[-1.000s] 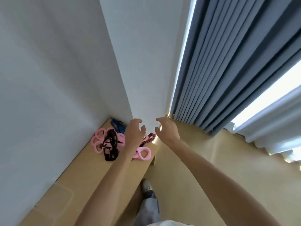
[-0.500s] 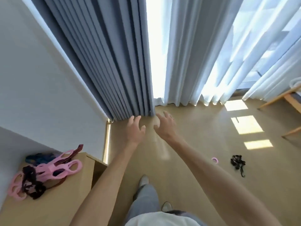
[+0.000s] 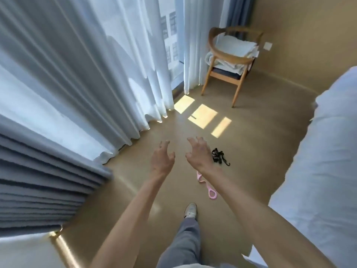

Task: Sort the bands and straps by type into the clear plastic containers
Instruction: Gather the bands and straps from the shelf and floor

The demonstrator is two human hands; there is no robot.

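A tangled black strap lies on the tan floor just right of my right hand. A pink band with loop ends lies on the floor partly under my right forearm. My left hand hovers beside the right one, a small gap between them. Both hands are held out above the floor, fingers spread and curled, holding nothing. No clear plastic container is in view.
White sheer and grey-blue curtains hang along the left. A wooden chair with folded white linen stands at the back. A white bed edge fills the right side. My foot stands on the floor below the hands.
My view has swung right, away from the wooden shelf with the pink and black bands, across the curtains to the floor. The black strap and pink band are now close to my right hand.
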